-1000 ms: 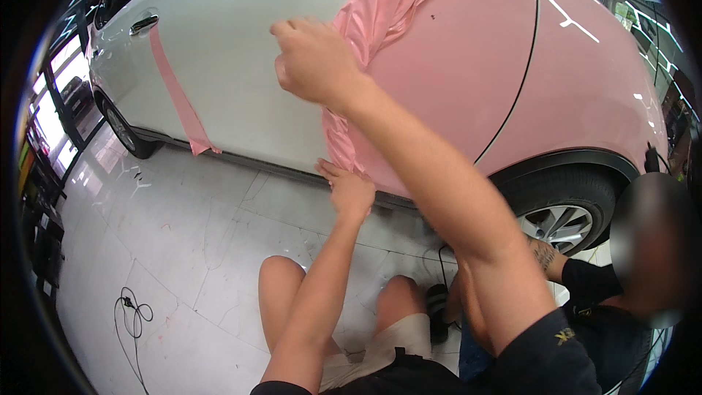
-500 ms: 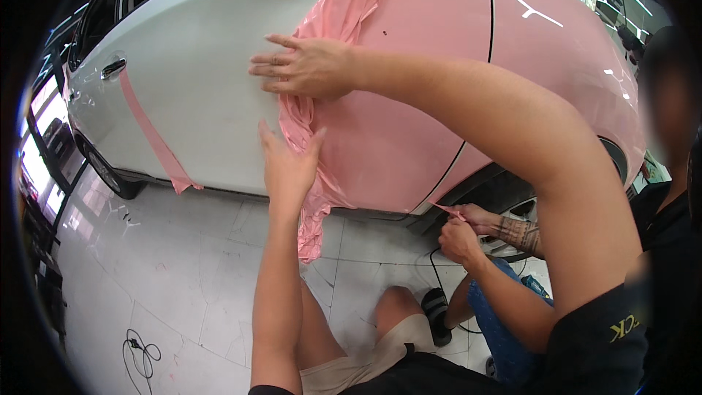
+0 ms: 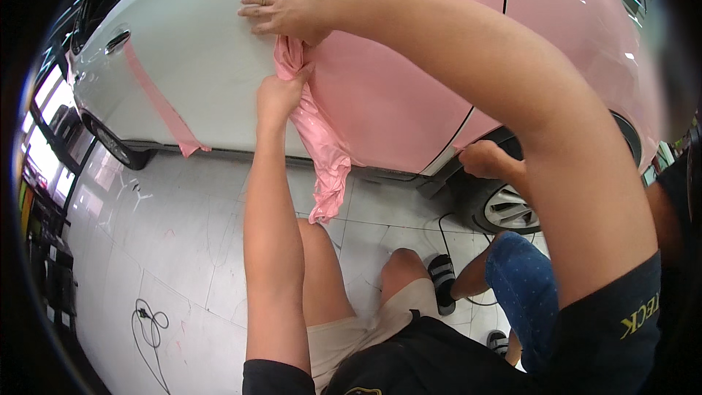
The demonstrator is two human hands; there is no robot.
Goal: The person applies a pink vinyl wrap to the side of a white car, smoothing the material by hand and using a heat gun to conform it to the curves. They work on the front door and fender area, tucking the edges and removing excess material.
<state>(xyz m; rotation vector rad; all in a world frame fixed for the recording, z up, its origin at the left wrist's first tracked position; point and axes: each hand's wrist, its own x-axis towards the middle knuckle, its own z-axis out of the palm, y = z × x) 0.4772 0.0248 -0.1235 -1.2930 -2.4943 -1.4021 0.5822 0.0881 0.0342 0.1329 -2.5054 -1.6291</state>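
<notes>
A white car door [image 3: 190, 51] fills the upper view, and pink film covers the panel [image 3: 409, 80] to its right. At the film's edge a bunched fold of loose pink film [image 3: 323, 150] hangs down past the sill. My right hand [image 3: 289, 9] lies flat on the door, fingers stretched out to the left, palm over the top of the fold. My left hand [image 3: 280, 95] is just below it, closed on the bunched film. A co-worker's hand [image 3: 482, 159] is at the wheel arch on the right.
A narrow pink strip [image 3: 157, 99] runs diagonally down the door below the handle [image 3: 117, 40]. The rear wheel [image 3: 506, 208] sits at the right, with the co-worker's blue-clad knee [image 3: 523, 285] beside it. A cable [image 3: 150, 322] lies coiled on the tiled floor. Shelving [image 3: 44, 175] lines the left.
Both hands have shifted left along the car. My left hand rose from the sill to grip the bunched film, and my right hand went from a fist to lying flat on the door.
</notes>
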